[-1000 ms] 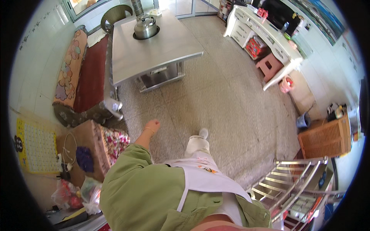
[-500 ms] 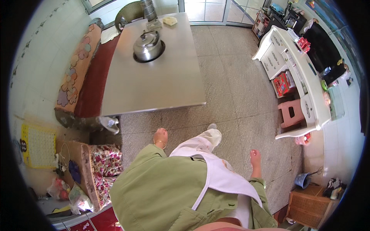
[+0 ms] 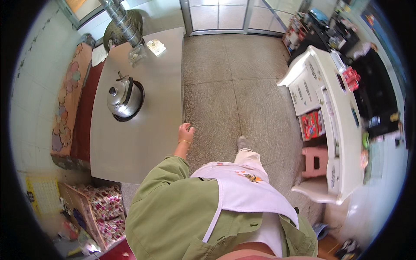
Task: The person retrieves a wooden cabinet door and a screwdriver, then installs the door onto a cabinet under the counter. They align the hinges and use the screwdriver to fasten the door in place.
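Observation:
My left hand [image 3: 185, 131], fingers loosely curled with nothing visible in them, hangs beside the right edge of the metal table [image 3: 154, 134]. A steel kettle [image 3: 123, 100] rests over the dark round opening in the tabletop, farther back from that hand. Behind it stand a metal pipe [image 3: 124, 26] and a pale packet [image 3: 155, 47] near the table's far end. My right hand is out of view. My shoe [image 3: 242, 143] is on the tiled floor [image 3: 229, 99] below.
A white desk [image 3: 316, 95] with a pink stool [image 3: 314, 162] underneath lines the right side, beside cluttered shelving [image 3: 299, 32]. A cushioned bench [image 3: 69, 112] runs along the left wall, with a floral-covered seat [image 3: 102, 203] nearer. A glass door [image 3: 219, 17] closes the far end.
I have moved forward alongside the table's right edge, so table, kettle and desk appear nearer. My right hand, seen half a second ago, has left the view.

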Demonstrator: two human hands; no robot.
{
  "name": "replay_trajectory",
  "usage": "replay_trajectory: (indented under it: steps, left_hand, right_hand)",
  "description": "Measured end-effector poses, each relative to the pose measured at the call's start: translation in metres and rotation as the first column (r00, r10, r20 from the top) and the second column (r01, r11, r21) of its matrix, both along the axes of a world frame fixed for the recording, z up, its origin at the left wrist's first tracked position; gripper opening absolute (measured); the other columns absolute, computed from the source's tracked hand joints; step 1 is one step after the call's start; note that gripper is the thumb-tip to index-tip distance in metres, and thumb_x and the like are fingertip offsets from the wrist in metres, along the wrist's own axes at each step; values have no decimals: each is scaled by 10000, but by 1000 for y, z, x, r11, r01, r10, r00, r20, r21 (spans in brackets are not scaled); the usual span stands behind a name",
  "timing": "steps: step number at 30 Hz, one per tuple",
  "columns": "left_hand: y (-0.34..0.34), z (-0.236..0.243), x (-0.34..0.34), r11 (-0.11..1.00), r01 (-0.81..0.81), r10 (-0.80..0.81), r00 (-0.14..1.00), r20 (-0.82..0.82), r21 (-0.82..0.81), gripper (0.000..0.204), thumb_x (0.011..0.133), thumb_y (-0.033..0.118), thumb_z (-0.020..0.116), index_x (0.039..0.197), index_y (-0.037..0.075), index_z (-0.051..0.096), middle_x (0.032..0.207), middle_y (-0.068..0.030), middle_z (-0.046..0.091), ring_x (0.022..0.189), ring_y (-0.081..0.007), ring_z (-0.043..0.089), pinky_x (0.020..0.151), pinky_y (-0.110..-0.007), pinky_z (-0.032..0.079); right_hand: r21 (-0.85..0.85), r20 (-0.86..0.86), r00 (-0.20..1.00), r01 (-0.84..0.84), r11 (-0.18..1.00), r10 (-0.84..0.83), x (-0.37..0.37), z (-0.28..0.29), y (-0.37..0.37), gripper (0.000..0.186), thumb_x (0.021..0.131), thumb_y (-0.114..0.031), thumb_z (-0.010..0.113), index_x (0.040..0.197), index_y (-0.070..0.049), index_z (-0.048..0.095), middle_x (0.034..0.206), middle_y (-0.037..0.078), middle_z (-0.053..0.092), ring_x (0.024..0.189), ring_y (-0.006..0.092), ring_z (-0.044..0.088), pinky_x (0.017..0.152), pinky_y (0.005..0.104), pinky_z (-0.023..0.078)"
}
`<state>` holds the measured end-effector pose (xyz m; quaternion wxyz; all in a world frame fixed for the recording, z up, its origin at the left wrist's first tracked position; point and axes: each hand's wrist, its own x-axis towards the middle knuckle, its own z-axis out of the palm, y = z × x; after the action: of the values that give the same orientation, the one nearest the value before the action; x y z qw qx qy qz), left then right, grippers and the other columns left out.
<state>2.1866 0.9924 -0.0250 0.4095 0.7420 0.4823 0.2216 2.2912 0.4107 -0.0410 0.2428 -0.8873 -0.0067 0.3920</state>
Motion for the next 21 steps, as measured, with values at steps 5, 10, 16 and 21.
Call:
replay_trajectory:
  steps: [5, 10, 16, 21]
  left_hand:
    - [19, -39, 26, 887, -371, 369, 927, -60, -275, 293, 727, 189, 682, 971, 43, 613, 852, -112, 640, 809, -260, 624, 737, -362, 502]
    - [10, -40, 62, 855, -440, 379, 891, -249, -273, 258, 740, 289, 627, 904, 91, 647, 838, -109, 669, 783, -270, 634, 705, -374, 502]
    - [11, -41, 64, 774, -576, 342, 730, -591, -264, 194, 733, 228, 599, 814, 72, 681, 738, -112, 662, 733, -272, 643, 671, -393, 505]
    - [-31, -52, 138, 458, -839, 619, 537, -573, -292, 261, 757, 308, 581, 839, 84, 689, 780, -121, 664, 764, -285, 639, 697, -418, 507]
  right_hand:
    - [-49, 112, 949, -291, 955, 295, 245, -14, 87, 139, 808, -165, 559, 798, -35, 608, 726, 137, 607, 698, 246, 583, 624, 379, 458]
    - [-290, 576, 90, -907, 306, 812, 522, -29, 247, 142, 804, -153, 544, 736, -41, 598, 684, 117, 591, 644, 219, 566, 587, 362, 453]
    - [-6, 260, 181, -982, 189, 948, 560, -46, 625, 141, 800, -158, 554, 765, -32, 607, 704, 116, 606, 655, 211, 575, 594, 352, 460]
    - [64, 192, -206, -973, -221, 960, 528, 1, 853, 152, 797, -165, 567, 808, -22, 619, 732, 120, 624, 678, 207, 588, 610, 345, 469]
